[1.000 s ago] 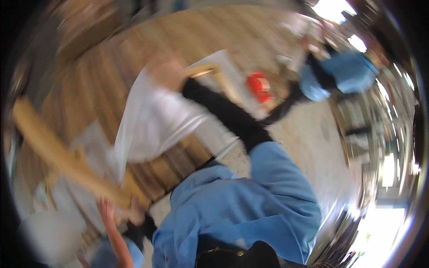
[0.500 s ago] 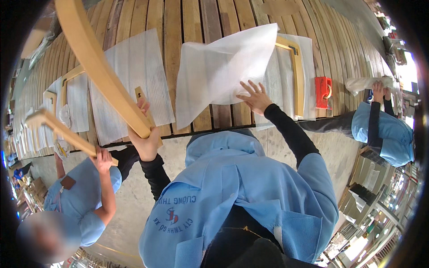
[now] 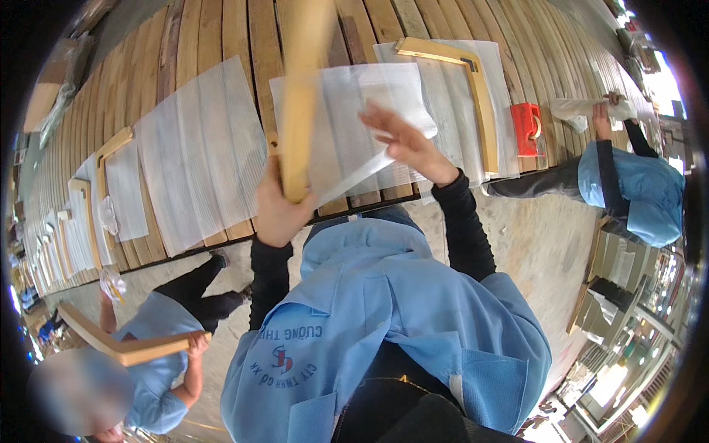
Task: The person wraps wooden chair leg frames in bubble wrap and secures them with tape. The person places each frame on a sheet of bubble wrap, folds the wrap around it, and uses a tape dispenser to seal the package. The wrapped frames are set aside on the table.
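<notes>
My left hand [image 3: 284, 207] is closed around the lower end of a long, light-coloured wooden furniture part [image 3: 301, 111], which rises over the table and is blurred toward its far end. A small hole shows in a short piece of wood beside my fingers. Under it a white translucent foam sheet [image 3: 347, 96] lies on the slatted table, its right near edge folded up. My right hand [image 3: 413, 148] hovers over that edge, open, fingers apart and smeared by motion. Whether it touches the sheet I cannot tell.
Right of my hands, an L-shaped wooden part [image 3: 481, 111] rests on another foam sheet, then a red tape dispenser [image 3: 527, 131]. More foam [image 3: 196, 155] and wooden parts lie leftward. A co-worker [image 3: 159, 369] at left holds an angled wooden part [image 3: 140, 350]; another [image 3: 631, 188] handles white wrapping at right.
The wooden part and my left hand have swung right, over the sheet. The sheet's raised corner has come down flatter, and my right hand has moved slightly left. The left co-worker's wooden part has lowered.
</notes>
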The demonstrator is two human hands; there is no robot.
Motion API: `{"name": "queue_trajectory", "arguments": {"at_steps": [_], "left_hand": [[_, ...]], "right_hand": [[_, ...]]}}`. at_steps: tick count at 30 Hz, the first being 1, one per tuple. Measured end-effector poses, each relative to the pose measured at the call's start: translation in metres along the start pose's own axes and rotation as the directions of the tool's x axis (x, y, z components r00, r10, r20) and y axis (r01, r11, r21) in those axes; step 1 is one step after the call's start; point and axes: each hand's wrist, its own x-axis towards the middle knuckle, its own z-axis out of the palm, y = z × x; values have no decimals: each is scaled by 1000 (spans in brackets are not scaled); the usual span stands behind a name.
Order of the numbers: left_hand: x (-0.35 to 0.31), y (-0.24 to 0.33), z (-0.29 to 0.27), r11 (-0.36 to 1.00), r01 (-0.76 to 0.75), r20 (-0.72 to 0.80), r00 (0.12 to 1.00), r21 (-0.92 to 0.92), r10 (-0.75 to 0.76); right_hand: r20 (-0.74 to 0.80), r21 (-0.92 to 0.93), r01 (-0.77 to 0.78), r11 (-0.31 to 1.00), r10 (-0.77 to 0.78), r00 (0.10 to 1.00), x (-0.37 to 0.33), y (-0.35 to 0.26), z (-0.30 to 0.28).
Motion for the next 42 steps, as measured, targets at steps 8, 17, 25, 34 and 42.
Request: {"name": "queue_trajectory", "arguments": {"at_steps": [8,17,25,34,42], "left_hand": [[42,37,90,746,-607,5,776,275,630],[26,-189,188,766,-170,201,978,620,55],[235,-241,186,379,-64,79,997,923,-24],[119,-232,264,519,224,-134,969,825,-206],[23,-177,309,569,349,-122,909,745,-398]], "right_hand": [[-937,22,593,805,-190,292,4,-47,16],[-892,-396,310,864,-442,94,-129,-67,-114],[-807,-419,302,856,-503,308,-159,-49,-189],[-948,-200,407,892,-281,151,-119,-23,-244],[-951,71,564,823,-115,287,-38,-2,-246]]}}
